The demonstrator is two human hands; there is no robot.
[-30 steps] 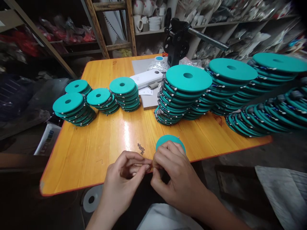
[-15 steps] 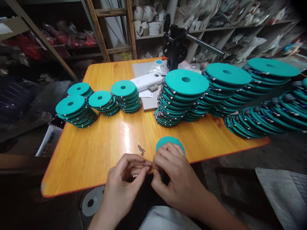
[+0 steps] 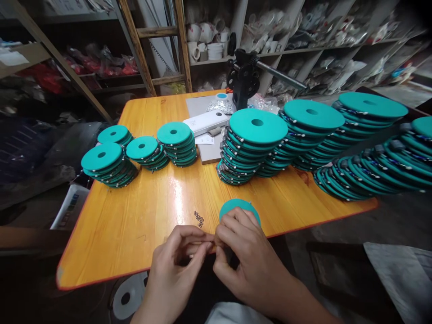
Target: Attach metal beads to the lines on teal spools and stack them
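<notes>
My left hand (image 3: 180, 265) and my right hand (image 3: 245, 252) meet at the front edge of the wooden table (image 3: 128, 229). Both are closed in a pinch, fingertips almost touching; whatever they pinch is too small to make out. A single green disc (image 3: 236, 205) lies flat on the table, partly covered by my right hand's knuckles. Just beyond my left hand is a small cluster of dark metal pieces (image 3: 199, 219). A thin bent piece (image 3: 143, 237) rests on the wood further left.
Stacks of green discs stand at the left (image 3: 108, 164), centre (image 3: 253, 144) and right (image 3: 374, 166). Behind them are a white box (image 3: 205, 123) and a black hand-lever machine (image 3: 243, 78). A ladder (image 3: 157, 31) and loaded shelves stand at the back.
The whole view has shifted slightly, so the table and stacks appear lower. My hands keep nearly the same pinched pose against each other.
</notes>
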